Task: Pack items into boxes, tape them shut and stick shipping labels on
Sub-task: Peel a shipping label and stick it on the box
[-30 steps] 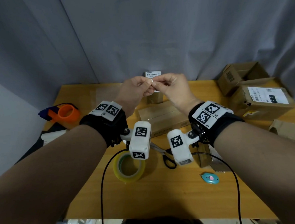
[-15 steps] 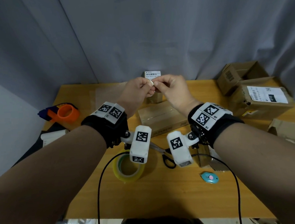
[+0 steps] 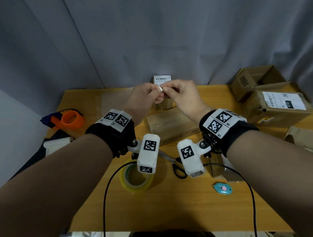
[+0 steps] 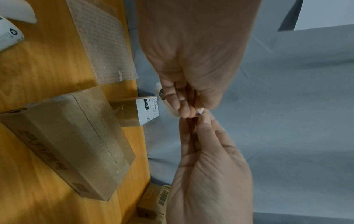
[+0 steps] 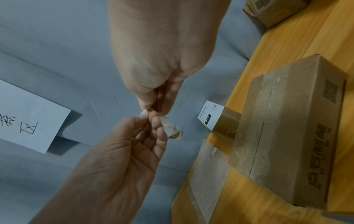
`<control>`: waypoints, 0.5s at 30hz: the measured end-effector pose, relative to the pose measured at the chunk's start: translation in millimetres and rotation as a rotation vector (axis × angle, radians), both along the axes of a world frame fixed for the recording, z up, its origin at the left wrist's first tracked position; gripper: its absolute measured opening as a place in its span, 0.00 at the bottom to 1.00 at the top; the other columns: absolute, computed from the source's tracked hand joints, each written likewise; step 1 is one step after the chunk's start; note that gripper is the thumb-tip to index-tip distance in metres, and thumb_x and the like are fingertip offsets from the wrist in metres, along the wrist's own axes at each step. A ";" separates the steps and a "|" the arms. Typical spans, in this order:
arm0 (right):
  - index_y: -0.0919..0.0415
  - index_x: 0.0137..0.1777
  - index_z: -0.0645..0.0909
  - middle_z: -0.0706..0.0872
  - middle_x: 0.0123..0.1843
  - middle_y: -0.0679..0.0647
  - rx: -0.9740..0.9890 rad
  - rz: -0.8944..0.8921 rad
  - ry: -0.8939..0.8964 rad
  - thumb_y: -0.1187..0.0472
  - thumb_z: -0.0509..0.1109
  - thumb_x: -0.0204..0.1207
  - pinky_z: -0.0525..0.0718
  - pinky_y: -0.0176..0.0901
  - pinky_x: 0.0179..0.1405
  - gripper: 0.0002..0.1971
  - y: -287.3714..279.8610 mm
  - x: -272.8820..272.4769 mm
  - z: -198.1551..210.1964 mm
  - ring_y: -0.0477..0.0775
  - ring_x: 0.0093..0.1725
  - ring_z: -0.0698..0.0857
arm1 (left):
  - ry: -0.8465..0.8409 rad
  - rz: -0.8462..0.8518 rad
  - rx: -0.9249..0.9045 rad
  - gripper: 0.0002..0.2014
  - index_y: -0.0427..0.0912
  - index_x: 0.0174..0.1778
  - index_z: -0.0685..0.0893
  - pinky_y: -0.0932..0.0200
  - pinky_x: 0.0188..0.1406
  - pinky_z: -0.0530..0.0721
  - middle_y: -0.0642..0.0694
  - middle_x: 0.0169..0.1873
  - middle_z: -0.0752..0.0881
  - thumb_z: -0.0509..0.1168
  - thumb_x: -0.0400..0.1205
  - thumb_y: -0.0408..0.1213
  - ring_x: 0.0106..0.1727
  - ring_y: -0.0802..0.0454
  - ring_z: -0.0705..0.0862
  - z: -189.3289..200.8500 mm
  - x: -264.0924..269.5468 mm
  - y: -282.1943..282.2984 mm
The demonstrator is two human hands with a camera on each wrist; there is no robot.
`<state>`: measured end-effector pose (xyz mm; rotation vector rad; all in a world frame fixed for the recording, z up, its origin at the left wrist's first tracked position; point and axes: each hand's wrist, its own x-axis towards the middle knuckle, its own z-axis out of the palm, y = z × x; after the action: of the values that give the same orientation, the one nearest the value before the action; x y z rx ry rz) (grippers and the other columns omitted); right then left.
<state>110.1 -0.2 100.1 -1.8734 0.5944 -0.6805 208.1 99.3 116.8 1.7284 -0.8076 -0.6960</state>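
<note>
Both hands are raised above the far edge of the table, fingertips meeting. The left hand and right hand each pinch a small curled label between thumb and fingers. The label sits right at the pinch point; its curled body hangs under the left fingers, a white corner poking out between both grips. Below the hands lies a taped box, with a small labelled box just beyond it.

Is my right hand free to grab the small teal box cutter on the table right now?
Probably not yet: the right hand pinches a curled white label with the left hand; nothing blocks the cutter.
</note>
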 end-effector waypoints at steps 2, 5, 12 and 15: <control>0.64 0.52 0.88 0.88 0.44 0.53 0.002 0.006 -0.005 0.68 0.68 0.79 0.85 0.57 0.59 0.07 0.1 -0.2 -0.2 0.56 0.50 0.88 | -0.005 0.004 -0.005 0.08 0.35 0.50 0.84 0.69 0.39 0.82 0.48 0.36 0.86 0.59 0.85 0.31 0.38 0.59 0.84 -0.1 -0.8 0.7; 0.65 0.52 0.88 0.89 0.44 0.55 0.037 0.005 -0.017 0.67 0.71 0.77 0.86 0.54 0.57 0.06 0.4 -1.5 -0.5 0.53 0.48 0.88 | -0.009 0.015 -0.014 0.08 0.34 0.51 0.84 0.70 0.38 0.82 0.48 0.35 0.86 0.59 0.85 0.31 0.36 0.60 0.84 -0.6 -1.7 0.4; 0.65 0.51 0.88 0.89 0.44 0.55 0.056 -0.011 -0.029 0.67 0.71 0.77 0.86 0.52 0.57 0.06 2.4 -3.1 0.8 0.52 0.48 0.88 | -0.021 0.008 -0.018 0.08 0.33 0.51 0.83 0.73 0.36 0.81 0.48 0.34 0.84 0.59 0.85 0.29 0.34 0.61 0.83 -1.2 -2.9 -1.2; 0.66 0.49 0.89 0.90 0.42 0.55 0.052 -0.028 -0.033 0.67 0.70 0.78 0.87 0.51 0.56 0.06 4.1 -4.3 3.6 0.53 0.46 0.88 | -0.033 0.004 -0.014 0.07 0.36 0.49 0.83 0.72 0.38 0.81 0.49 0.34 0.85 0.59 0.85 0.31 0.36 0.60 0.83 -1.5 -4.1 -2.0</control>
<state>105.9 3.9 103.7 -1.8050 0.6128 -0.7065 204.0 97.3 115.3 1.7322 -0.8291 -0.6592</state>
